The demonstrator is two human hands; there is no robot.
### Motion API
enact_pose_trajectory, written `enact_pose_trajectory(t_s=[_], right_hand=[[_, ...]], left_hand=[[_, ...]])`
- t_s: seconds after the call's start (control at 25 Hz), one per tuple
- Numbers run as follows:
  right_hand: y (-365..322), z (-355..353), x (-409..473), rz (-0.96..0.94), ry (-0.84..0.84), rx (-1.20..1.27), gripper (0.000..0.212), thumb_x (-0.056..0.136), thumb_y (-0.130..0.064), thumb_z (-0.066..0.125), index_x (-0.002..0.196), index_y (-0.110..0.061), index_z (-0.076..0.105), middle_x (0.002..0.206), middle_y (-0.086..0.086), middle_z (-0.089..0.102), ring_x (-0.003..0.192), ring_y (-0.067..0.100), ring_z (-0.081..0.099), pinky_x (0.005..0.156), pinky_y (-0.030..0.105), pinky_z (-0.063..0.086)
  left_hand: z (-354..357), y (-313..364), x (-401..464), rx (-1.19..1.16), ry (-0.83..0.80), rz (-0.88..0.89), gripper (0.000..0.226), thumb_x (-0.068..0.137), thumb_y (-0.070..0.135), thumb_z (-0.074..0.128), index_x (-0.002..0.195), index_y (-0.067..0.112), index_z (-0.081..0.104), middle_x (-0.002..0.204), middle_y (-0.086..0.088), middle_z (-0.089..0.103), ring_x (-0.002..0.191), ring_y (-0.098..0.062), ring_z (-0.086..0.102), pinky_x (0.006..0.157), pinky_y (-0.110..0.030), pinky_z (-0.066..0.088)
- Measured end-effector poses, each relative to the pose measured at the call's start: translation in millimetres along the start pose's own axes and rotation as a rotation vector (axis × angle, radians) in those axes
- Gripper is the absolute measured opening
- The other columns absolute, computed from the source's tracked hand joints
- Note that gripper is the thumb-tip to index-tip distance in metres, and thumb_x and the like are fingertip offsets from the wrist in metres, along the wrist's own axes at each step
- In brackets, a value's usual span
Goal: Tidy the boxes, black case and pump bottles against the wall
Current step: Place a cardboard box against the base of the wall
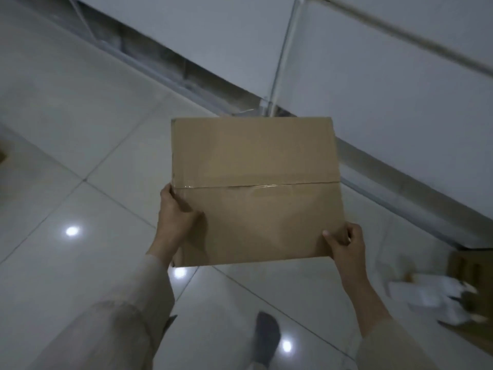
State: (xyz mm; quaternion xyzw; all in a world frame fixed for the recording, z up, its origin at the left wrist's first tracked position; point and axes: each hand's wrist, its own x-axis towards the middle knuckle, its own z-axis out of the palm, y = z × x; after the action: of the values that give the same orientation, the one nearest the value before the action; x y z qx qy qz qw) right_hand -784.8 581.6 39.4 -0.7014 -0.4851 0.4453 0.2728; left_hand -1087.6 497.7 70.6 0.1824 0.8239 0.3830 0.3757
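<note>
A brown cardboard box [256,188], taped shut along its middle seam, is held in the air above the tiled floor. My left hand [177,214] grips its left edge, thumb on top. My right hand [344,241] grips its near right corner, thumb on the top face. The box's far edge points toward the white wall [373,76]. At the right edge lie white pump bottles [432,295], blurred, in front of another brown box [472,265]. The black case is not in view.
Glossy white floor tiles [80,182] spread to the left and below. A grey skirting runs along the wall's foot [400,188]. A thin white pipe [280,62] climbs the wall. My socked foot [266,340] stands below the box.
</note>
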Motion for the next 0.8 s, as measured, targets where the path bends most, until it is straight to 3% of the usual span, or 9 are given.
enact_pose_trajectory(t_s=[0.16, 0.32, 0.48, 0.6, 0.68, 0.72, 0.8], right_hand=[[64.6, -71.5, 44.0, 0.189, 0.176, 0.138, 0.028, 0.079, -0.008, 0.067, 0.094, -0.017, 0.045, 0.084, -0.005, 0.048, 0.092, 0.021, 0.05, 0.088, 0.051, 0.047], [119.2, -120.4, 65.9, 0.323, 0.284, 0.215, 0.028, 0.082, -0.01, 0.065, 0.082, -0.024, 0.04, 0.079, -0.005, 0.039, 0.089, 0.019, 0.043, 0.085, 0.047, 0.044], [161.7, -139.0, 81.8, 0.395, 0.311, 0.283, 0.034, 0.084, -0.012, 0.063, 0.11, -0.017, 0.042, 0.102, 0.001, 0.045, 0.102, 0.023, 0.048, 0.097, 0.052, 0.045], [164.4, -133.6, 98.4, 0.41, 0.165, 0.315, 0.056, 0.084, 0.003, 0.057, 0.132, -0.009, 0.03, 0.11, 0.005, 0.047, 0.106, 0.024, 0.048, 0.095, 0.043, 0.042], [160.8, -128.1, 111.8, 0.447, 0.104, 0.307, 0.061, 0.082, 0.007, 0.056, 0.135, -0.003, 0.028, 0.118, 0.008, 0.049, 0.109, 0.024, 0.049, 0.095, 0.04, 0.041], [157.0, -126.0, 118.5, 0.466, 0.121, 0.297, 0.062, 0.081, 0.006, 0.057, 0.135, -0.003, 0.029, 0.121, 0.009, 0.05, 0.11, 0.025, 0.05, 0.097, 0.039, 0.042], [147.9, -124.2, 125.6, 0.467, 0.164, 0.238, 0.056, 0.079, 0.007, 0.057, 0.13, -0.004, 0.038, 0.118, 0.011, 0.054, 0.107, 0.027, 0.054, 0.097, 0.041, 0.044]], left_hand=[[118.4, 45.0, 20.1, 0.111, -0.225, 0.041, 0.087, 0.073, 0.002, 0.066, 0.143, 0.015, 0.016, 0.14, -0.011, 0.04, 0.126, -0.031, 0.042, 0.103, -0.043, 0.04], [220.1, 72.5, 21.5, 0.191, -0.381, 0.043, 0.086, 0.072, 0.013, 0.065, 0.143, 0.017, 0.017, 0.138, -0.01, 0.042, 0.124, -0.032, 0.044, 0.104, -0.047, 0.04], [288.8, 85.3, 27.8, 0.283, -0.466, 0.127, 0.079, 0.08, 0.014, 0.064, 0.144, 0.014, 0.019, 0.146, -0.011, 0.036, 0.131, -0.031, 0.039, 0.109, -0.047, 0.035], [315.7, 82.2, 22.1, 0.401, -0.561, 0.218, 0.055, 0.087, 0.011, 0.056, 0.138, 0.012, 0.038, 0.144, -0.011, 0.039, 0.132, -0.028, 0.039, 0.109, -0.034, 0.033], [324.8, 73.1, 6.4, 0.455, -0.65, 0.183, 0.05, 0.089, 0.008, 0.051, 0.137, 0.011, 0.039, 0.146, -0.009, 0.037, 0.134, -0.025, 0.036, 0.093, -0.015, 0.031], [326.4, 67.6, -0.9, 0.469, -0.683, 0.166, 0.05, 0.09, 0.007, 0.05, 0.138, 0.01, 0.039, 0.147, -0.008, 0.035, 0.134, -0.024, 0.035, 0.083, -0.01, 0.028], [324.2, 59.5, -10.5, 0.486, -0.7, 0.164, 0.048, 0.09, 0.008, 0.049, 0.137, 0.01, 0.039, 0.148, -0.008, 0.033, 0.135, -0.023, 0.033, 0.084, -0.011, 0.026]])
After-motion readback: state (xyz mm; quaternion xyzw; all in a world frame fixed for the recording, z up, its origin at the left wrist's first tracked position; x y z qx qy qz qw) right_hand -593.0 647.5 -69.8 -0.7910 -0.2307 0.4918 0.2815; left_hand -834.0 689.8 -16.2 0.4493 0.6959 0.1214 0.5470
